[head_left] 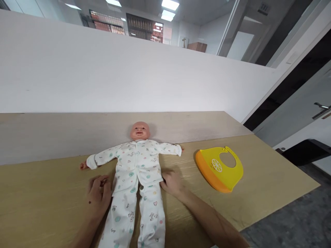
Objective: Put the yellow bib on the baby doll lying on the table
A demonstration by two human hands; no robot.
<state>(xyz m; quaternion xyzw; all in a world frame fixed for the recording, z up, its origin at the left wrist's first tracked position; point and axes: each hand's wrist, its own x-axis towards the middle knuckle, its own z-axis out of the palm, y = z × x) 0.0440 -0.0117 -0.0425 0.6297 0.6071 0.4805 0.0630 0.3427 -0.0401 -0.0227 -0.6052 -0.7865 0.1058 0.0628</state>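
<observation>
A baby doll (pixel 139 131) lies on its back with its arms spread. It wears a white long-sleeved top (pixel 137 160) and matching trousers (pixel 152 210), both printed with small coloured figures. My right hand (pixel 171 182) is at the top's lower hem, on the right side of the picture, its fingers closed on the cloth there; the fingertips are partly hidden. On the other side, my left hand (pixel 98 193) hovers by the doll's hip, holding nothing, with loosely bent fingers apart and slightly blurred. The doll's feet are out of view.
A yellow bib (pixel 232 172) with an orange catch pocket lies on the wooden table (pixel 188 213), right of the doll. Behind the doll rises a pale ledge or board (pixel 64 134) against a white wall (pixel 116 75). A black chair part (pixel 307 151) stands beyond the table's right edge.
</observation>
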